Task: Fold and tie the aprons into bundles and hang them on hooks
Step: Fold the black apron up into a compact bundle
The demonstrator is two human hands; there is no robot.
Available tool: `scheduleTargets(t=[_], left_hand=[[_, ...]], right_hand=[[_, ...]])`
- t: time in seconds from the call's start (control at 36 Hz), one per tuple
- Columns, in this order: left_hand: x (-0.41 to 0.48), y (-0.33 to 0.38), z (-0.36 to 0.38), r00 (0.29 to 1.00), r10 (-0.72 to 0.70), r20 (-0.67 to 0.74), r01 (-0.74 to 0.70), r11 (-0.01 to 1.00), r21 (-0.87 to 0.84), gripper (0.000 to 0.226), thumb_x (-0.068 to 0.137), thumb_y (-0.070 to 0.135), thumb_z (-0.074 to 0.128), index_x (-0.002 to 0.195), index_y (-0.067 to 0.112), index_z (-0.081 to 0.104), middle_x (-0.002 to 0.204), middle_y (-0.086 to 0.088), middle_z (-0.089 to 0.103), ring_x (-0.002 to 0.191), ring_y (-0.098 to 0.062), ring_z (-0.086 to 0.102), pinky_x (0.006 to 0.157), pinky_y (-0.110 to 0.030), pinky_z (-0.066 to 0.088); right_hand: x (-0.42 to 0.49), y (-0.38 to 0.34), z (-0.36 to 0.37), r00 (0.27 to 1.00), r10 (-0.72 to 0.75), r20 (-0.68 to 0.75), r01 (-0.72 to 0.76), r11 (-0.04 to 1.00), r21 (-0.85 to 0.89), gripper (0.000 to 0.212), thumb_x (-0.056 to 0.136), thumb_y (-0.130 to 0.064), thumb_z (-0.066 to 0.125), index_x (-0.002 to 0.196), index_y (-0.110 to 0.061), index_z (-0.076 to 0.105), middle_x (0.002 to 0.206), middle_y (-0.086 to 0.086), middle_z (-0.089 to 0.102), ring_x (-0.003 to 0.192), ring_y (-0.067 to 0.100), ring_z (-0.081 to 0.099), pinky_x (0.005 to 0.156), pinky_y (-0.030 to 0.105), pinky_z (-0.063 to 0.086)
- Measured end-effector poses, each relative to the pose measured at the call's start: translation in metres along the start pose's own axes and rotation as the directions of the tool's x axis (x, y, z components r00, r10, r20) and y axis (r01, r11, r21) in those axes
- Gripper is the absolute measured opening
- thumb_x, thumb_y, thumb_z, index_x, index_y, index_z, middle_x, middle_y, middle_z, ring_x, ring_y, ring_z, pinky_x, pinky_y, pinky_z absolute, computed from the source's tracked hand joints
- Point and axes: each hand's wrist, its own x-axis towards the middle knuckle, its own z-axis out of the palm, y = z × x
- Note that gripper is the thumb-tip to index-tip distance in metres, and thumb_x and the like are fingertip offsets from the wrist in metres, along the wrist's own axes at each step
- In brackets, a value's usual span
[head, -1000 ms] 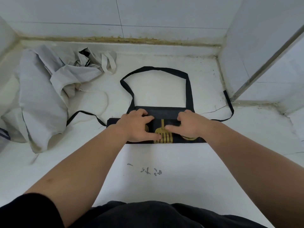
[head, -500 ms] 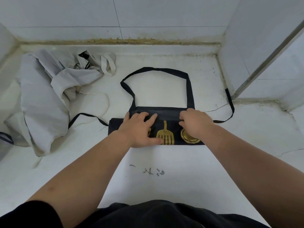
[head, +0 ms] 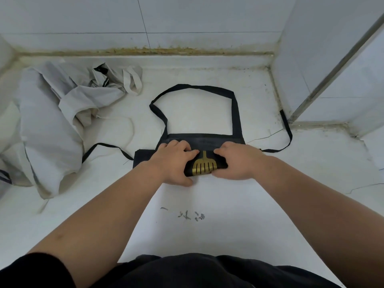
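Note:
A black apron point(head: 204, 140) with a gold fork print lies folded into a narrow band on the white counter point(head: 207, 204). Its neck loop point(head: 195, 88) spreads out toward the back wall, and a waist tie trails off to each side. My left hand point(head: 174, 161) and my right hand point(head: 236, 161) grip the near fold of the band side by side, fingers curled over its top and thumbs under its near edge. A crumpled grey apron point(head: 52, 121) is heaped at the left.
Tiled walls close the counter at the back and right, with a metal frame edge point(head: 332, 71) at the right corner. Dark scribbles point(head: 187, 216) mark the counter near me. My dark shirt fills the bottom of the view.
Both hands shifted toward me from lying flat on the band to gripping its near fold. The fork print now curves over a rolled edge, and the gold round print is covered.

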Motion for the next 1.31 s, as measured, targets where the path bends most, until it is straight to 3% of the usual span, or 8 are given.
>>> scheduleTargets(t=[0.08,0.17,0.39,0.47,0.58,0.67,0.81,1.31], left_hand=[[0.003,-0.005,-0.013,1.0,-0.018,0.005,0.018,0.99,-0.142,0.035,0.08,0.027,0.057,0.115,0.029,0.058,0.111,0.006,0.055,0.104,-0.022,0.051,0.082,-0.031,0.037],[0.007,-0.011,-0.03,0.992,-0.09,0.084,0.115,0.922,-0.37,0.013,0.083,0.014,0.048,0.089,0.016,0.059,0.083,0.001,0.057,0.083,-0.021,0.053,0.064,-0.029,0.037],[0.029,-0.028,-0.046,0.964,-0.175,0.199,0.256,0.811,-0.526,0.039,0.096,0.047,0.045,0.104,0.012,0.06,0.106,-0.002,0.057,0.103,-0.021,0.05,0.088,-0.031,0.041],[0.034,-0.031,-0.044,0.978,-0.21,0.009,0.204,0.935,-0.289,0.046,0.095,0.058,0.038,0.099,0.015,0.054,0.093,0.0,0.058,0.089,-0.022,0.052,0.07,-0.031,0.037],[0.042,-0.023,-0.027,0.98,-0.048,-0.192,0.088,0.974,0.207,0.041,0.098,0.031,0.042,0.138,0.023,0.036,0.14,-0.002,0.043,0.126,-0.026,0.041,0.099,-0.041,0.031],[0.041,-0.001,-0.003,0.984,0.004,-0.177,0.01,0.997,0.076,0.056,0.102,0.031,0.032,0.153,0.022,0.012,0.16,0.0,0.012,0.146,-0.02,0.012,0.117,-0.04,0.005],[0.037,0.006,0.028,0.982,-0.112,-0.155,0.09,0.986,-0.143,0.064,0.099,0.054,0.016,0.153,0.027,-0.007,0.16,0.006,-0.015,0.147,-0.016,-0.016,0.117,-0.04,-0.011],[0.001,-0.048,0.045,0.878,-0.439,-0.19,0.432,0.899,-0.078,0.059,0.1,0.045,0.006,0.154,0.021,-0.001,0.161,0.005,-0.009,0.147,-0.016,-0.014,0.118,-0.045,-0.007]], right_hand=[[0.0,0.008,-0.014,0.999,0.051,0.01,-0.052,0.989,0.138,0.041,0.082,-0.059,0.053,0.107,-0.028,0.059,0.097,-0.005,0.06,0.091,0.017,0.057,0.078,0.035,0.05],[0.002,0.014,-0.027,0.994,0.086,0.07,-0.099,0.973,0.209,0.038,0.084,-0.059,0.051,0.098,-0.023,0.06,0.09,-0.003,0.059,0.087,0.016,0.056,0.075,0.031,0.047],[0.021,0.023,-0.048,0.99,0.097,-0.103,-0.09,0.993,0.076,0.024,0.093,-0.034,0.042,0.077,-0.018,0.047,0.075,-0.002,0.049,0.072,0.017,0.047,0.056,0.028,0.032],[0.031,0.025,-0.044,0.975,0.121,-0.189,-0.132,0.99,-0.048,0.024,0.097,-0.033,0.036,0.102,-0.018,0.054,0.09,0.002,0.056,0.082,0.022,0.049,0.067,0.03,0.033],[0.045,0.027,-0.027,0.976,0.136,-0.168,-0.175,0.954,-0.245,0.035,0.099,-0.028,0.034,0.131,-0.024,0.046,0.125,0.005,0.052,0.112,0.027,0.048,0.096,0.039,0.031],[0.047,0.014,-0.007,0.974,0.116,-0.193,-0.154,0.968,-0.197,0.043,0.1,-0.03,0.033,0.143,-0.024,0.033,0.149,0.006,0.031,0.132,0.029,0.03,0.116,0.045,0.007],[0.037,0.002,0.026,0.971,0.111,-0.21,-0.145,0.977,-0.157,0.081,0.082,-0.057,-0.012,0.151,-0.024,0.012,0.156,0.005,0.013,0.139,0.03,0.014,0.116,0.047,-0.007],[0.03,0.015,0.029,0.972,0.171,-0.163,-0.188,0.977,-0.101,0.07,0.095,-0.06,0.011,0.152,-0.02,0.002,0.159,0.006,0.002,0.144,0.027,0.006,0.119,0.038,-0.006]])
